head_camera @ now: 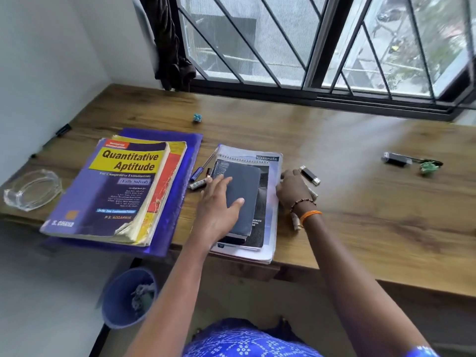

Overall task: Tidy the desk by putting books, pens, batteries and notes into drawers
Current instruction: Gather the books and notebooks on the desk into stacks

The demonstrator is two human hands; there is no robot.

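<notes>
Resting flat with straight fingers, the left hand (219, 202) lies on a dark notebook (243, 199) topping a notebook stack (273, 210) on the counter (360, 202). The right hand (293, 189) curls against the stack's right edge; its grasp is unclear. Batteries (199, 183) and a pen (202, 168) lie just beyond the left fingertips.

Open wooden desk (360, 215) right of the notebook stack (273, 202); blocked left by textbook pile (123, 191), with pen (203, 167) and batteries (199, 183) between.
</notes>
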